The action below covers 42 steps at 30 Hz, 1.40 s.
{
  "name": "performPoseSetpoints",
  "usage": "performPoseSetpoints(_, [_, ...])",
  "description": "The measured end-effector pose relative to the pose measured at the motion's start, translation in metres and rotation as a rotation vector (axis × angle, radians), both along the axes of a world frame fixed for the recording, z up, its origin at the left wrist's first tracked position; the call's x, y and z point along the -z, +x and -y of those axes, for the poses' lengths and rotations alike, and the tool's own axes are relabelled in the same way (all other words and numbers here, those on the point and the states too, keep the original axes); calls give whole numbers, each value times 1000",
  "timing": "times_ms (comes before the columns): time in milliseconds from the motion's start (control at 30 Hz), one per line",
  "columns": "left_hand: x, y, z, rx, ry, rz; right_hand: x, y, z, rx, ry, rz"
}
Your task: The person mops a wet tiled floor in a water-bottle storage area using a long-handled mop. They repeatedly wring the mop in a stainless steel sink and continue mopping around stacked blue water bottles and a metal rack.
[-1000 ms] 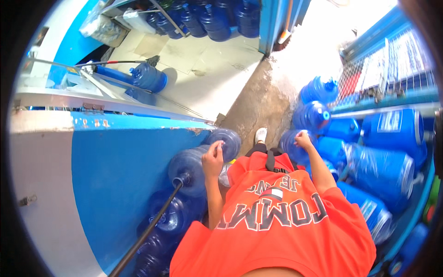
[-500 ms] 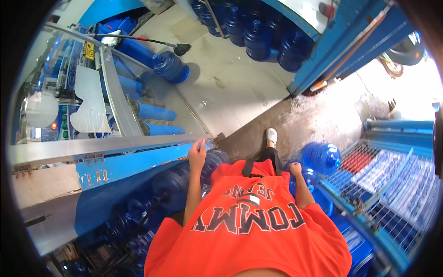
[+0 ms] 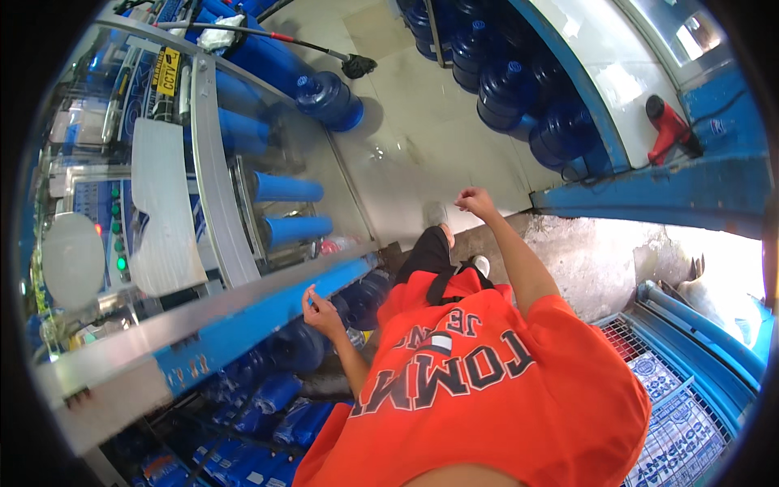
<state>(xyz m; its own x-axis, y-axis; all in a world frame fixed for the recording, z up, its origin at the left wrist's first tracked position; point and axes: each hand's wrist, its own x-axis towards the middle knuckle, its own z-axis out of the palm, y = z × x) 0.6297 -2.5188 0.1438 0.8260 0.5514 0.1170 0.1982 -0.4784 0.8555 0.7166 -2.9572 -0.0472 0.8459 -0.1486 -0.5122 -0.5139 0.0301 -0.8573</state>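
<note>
My left hand (image 3: 323,313) is held low beside the blue-painted edge (image 3: 272,310) of the counter, its fingers loosely bent and apart, with nothing in them. Dark blue water jugs (image 3: 296,345) stand under that edge, close to my left forearm. My right hand (image 3: 477,204) is stretched out ahead over the doorway floor, fingers half bent and empty. Neither hand visibly touches anything. Beyond them, a single blue water jug (image 3: 329,101) stands on the pale tiled floor (image 3: 414,138).
Several blue jugs (image 3: 501,96) line the far right wall. A red dryer-shaped tool (image 3: 669,131) with a cord lies on the blue ledge (image 3: 649,191). A long-handled brush (image 3: 357,65) leans by the glass counter. Wire crates (image 3: 682,414) of packaged goods stand at right.
My body has turned right and stepped forward to the doorway. My right hand has swung forward from my side, and my left has dropped back. The jugs near my right side are out of view.
</note>
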Motion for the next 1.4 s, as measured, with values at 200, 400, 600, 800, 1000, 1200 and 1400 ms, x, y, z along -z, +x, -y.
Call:
performPoseSetpoints(200, [-26,155,15,-43,-147,109,-70,93,25,-206,12,20])
performPoseSetpoints(400, [-46,309,55,42,-177,198,-48,77,93,218,-32,-223])
performPoseSetpoints(600, [-30,388,85,-7,-200,177,11,90,151,94,-133,-574])
performPoseSetpoints(800, [22,415,91,-236,-176,111,32,272,189,-31,-34,-628])
performPoseSetpoints(1000, [75,392,123,-440,-380,-289,31,534,204,-267,-94,-430])
performPoseSetpoints(1200, [77,391,170,-765,-740,-30,19,744,136,-463,-140,-358])
performPoseSetpoints(1400, [58,512,172,-759,-575,71,-84,914,-42,-989,-110,41])
